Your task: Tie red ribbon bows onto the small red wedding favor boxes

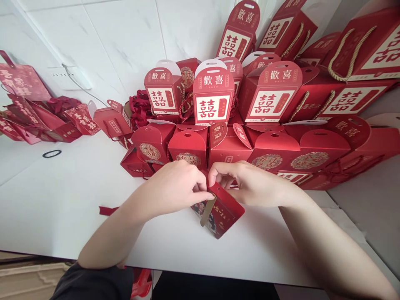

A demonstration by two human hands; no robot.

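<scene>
Pinching fingers of the left hand (175,187) and right hand (253,183) close on the red box (225,214) top, bracing it tilted on the bench (62,200). Behind it, stacked boxes (215,100) line the far edge.

I count two hands on my feed, left hand (175,187) and right hand (250,183); one small red box (223,212) gripped between them; one black ring (51,153); one ribbon scrap (108,210); stacked gift boxes (213,93) overlap, well over a dozen.
</scene>
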